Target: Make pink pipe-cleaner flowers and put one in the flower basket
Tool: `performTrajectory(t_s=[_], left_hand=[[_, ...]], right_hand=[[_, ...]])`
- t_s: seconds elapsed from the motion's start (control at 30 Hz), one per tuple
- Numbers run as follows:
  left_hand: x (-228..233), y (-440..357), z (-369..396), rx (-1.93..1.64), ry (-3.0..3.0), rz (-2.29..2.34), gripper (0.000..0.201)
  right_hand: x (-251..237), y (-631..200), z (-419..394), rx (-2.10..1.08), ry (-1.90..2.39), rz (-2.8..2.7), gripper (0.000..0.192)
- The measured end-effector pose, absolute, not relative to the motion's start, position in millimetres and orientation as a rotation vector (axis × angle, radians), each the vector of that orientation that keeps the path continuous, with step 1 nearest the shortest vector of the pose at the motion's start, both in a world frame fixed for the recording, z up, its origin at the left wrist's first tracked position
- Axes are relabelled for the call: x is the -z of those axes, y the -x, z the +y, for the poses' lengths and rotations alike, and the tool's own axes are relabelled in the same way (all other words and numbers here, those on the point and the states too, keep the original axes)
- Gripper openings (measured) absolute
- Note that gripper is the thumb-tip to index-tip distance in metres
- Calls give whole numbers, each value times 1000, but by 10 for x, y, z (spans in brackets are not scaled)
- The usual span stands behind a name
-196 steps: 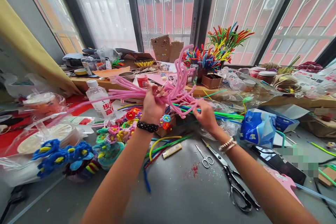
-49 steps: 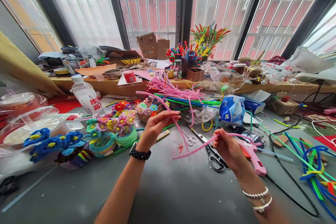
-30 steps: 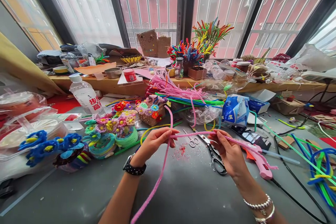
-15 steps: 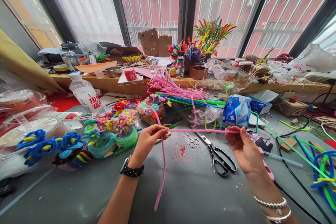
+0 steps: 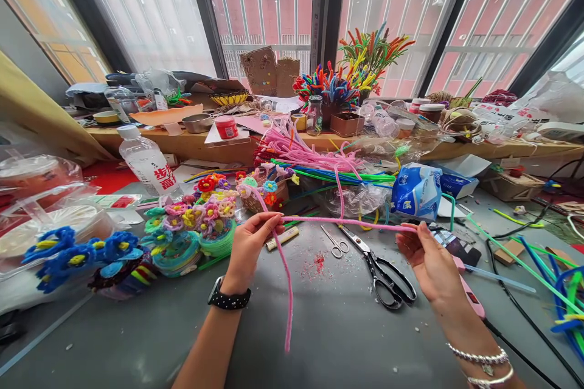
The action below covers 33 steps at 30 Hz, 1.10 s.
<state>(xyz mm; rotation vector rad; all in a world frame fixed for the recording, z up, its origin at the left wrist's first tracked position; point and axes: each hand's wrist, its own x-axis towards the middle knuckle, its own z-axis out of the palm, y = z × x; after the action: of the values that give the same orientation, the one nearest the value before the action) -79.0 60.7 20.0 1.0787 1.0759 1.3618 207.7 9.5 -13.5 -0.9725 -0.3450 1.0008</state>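
One pink pipe cleaner (image 5: 337, 222) is held taut between the two hands above the grey table (image 5: 319, 340). Its stretched part runs nearly level, from left to right across the view, so the long axis lies crosswise to the person. The left hand (image 5: 250, 244) is closed on it by the fingertips at the left end of the stretch; from that pinch a free tail is seen hanging down and curving towards the table, and a short piece rises behind the hand towards the flower basket (image 5: 264, 191). The right hand (image 5: 429, 261) is pinched on the far right end, palm turned partly up. Both hands are seen at about the same height, and the midpoint of the stretch lies between them, over the small scissors (image 5: 335, 243).

Two pairs of scissors are counted on the table: the small pair and one large black-handled pair (image 5: 383, 267), just right of it and below the stretched stem. One water bottle (image 5: 148, 164) is seen at the left, one blue packet (image 5: 417, 191) behind the right hand, and one heap of pink stems (image 5: 301, 152) further back; the stems in that heap cannot be counted reliably. A pink tool (image 5: 469, 292) is largely hidden by the right wrist, probably a glue gun.
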Motion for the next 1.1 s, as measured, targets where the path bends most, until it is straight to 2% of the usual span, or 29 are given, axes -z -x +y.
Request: performTrajectory(t_s=[0.1, 0.3, 0.43, 0.77, 0.93, 1.1], left_hand=[[-221, 806, 607, -1380, -991, 1026, 21], [-223, 823, 610, -1314, -998, 966, 19], [-215, 845, 604, -1254, -1117, 998, 17], [-167, 808, 583, -800, -1713, 1010, 16], [-129, 807, 583, -534, -1715, 928, 19], [-156, 811, 566, -382, -1703, 845, 20]], right_hand=[[85, -2124, 90, -1030, 960, -356, 24], [-27, -2230, -2, -1358, 367, -283, 16], [-73, -2253, -65, -1435, 165, -292, 19], [-98, -2317, -23, -1124, 266, -275, 21], [-83, -2340, 12, -1049, 349, -175, 27], [-108, -2358, 19, -1108, 326, -109, 26]])
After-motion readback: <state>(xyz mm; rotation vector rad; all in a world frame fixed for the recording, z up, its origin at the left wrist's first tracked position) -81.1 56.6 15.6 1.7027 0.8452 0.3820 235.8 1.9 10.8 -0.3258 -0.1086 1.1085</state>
